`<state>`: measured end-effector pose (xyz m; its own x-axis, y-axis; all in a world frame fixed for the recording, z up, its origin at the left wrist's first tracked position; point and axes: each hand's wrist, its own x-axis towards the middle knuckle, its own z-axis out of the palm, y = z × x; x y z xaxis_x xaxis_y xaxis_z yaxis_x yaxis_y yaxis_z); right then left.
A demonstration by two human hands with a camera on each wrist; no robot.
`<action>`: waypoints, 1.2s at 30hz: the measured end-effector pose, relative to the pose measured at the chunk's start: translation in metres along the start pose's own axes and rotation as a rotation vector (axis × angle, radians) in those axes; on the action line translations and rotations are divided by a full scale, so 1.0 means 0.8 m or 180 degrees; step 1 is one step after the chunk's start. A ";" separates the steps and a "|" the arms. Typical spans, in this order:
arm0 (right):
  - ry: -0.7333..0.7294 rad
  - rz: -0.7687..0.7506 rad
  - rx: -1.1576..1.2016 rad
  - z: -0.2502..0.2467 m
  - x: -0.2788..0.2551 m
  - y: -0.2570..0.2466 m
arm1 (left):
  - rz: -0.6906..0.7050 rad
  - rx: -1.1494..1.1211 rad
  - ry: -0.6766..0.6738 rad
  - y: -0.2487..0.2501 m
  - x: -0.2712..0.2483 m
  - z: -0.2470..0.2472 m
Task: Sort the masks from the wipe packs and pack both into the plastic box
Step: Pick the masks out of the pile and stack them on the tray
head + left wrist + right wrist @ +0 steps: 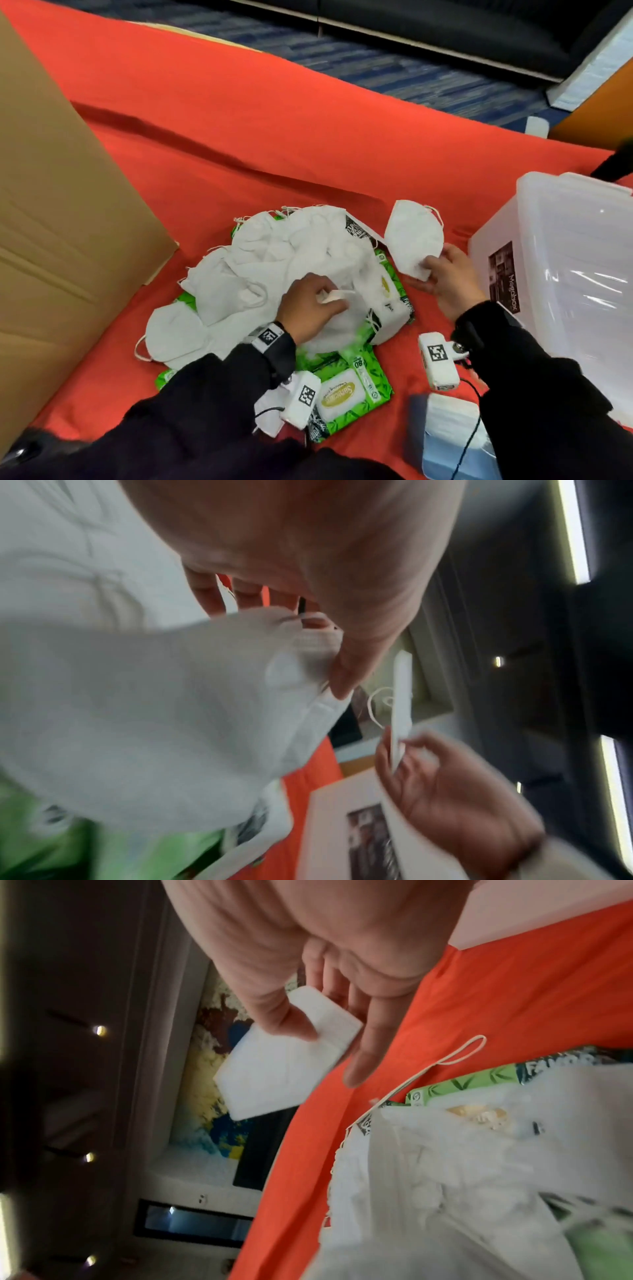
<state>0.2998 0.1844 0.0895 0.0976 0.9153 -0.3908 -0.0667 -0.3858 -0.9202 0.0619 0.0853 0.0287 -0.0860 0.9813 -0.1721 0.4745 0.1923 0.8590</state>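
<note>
A heap of white folded masks (pixel 267 260) lies on the red cloth, covering several green wipe packs (pixel 346 390). My left hand (pixel 313 305) reaches into the heap and pinches the edge of one white mask (pixel 164 710) between thumb and fingers. My right hand (pixel 445 274) holds a single white mask (pixel 412 236) upright by its lower corner, thumb against fingers (pixel 363 1053), just left of the clear plastic box (pixel 561 274). The same held mask (pixel 281 1066) shows in the right wrist view. The box looks hollow, with a dark label on its near side.
A large brown cardboard sheet (pixel 61 212) leans along the left. A pale blue box (pixel 448 442) sits near the front edge, under my right forearm. The red cloth (pixel 274 137) stretches back to a dark carpeted floor.
</note>
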 end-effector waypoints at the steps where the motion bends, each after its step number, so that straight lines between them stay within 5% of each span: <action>1: -0.0140 0.0165 0.0043 -0.008 -0.011 0.001 | -0.0106 -0.0310 0.0080 0.000 0.004 -0.012; 4: -0.0326 0.0650 0.0106 -0.023 -0.048 0.024 | -0.0541 -0.0815 0.0087 -0.019 0.012 -0.041; 7: -0.0289 0.0860 -0.0028 -0.024 -0.077 0.066 | -0.0687 -0.0307 -0.0031 -0.046 0.012 -0.052; 14: -0.0090 0.1155 0.0007 -0.026 -0.101 0.114 | -0.0496 0.0610 -0.0256 -0.049 0.006 -0.049; 16: -0.0061 0.1248 0.0098 -0.028 -0.106 0.110 | -0.0232 0.0732 -0.0003 -0.029 0.009 -0.055; 22: -0.0021 0.1218 0.0506 -0.033 -0.120 0.101 | 0.0415 -0.0516 0.1208 0.046 -0.003 -0.090; 31: -0.0272 0.1390 0.1295 0.000 -0.141 0.092 | 0.0874 -0.0590 0.1018 0.063 -0.074 -0.030; 36: -0.0325 0.1301 0.1517 0.008 -0.155 0.074 | 0.0241 -0.1277 0.0941 0.059 -0.070 -0.028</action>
<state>0.2771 0.0490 0.0836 -0.1227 0.7205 -0.6825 -0.5155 -0.6339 -0.5766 0.0690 0.0396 0.0897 -0.3364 0.9417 -0.0079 0.1199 0.0512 0.9915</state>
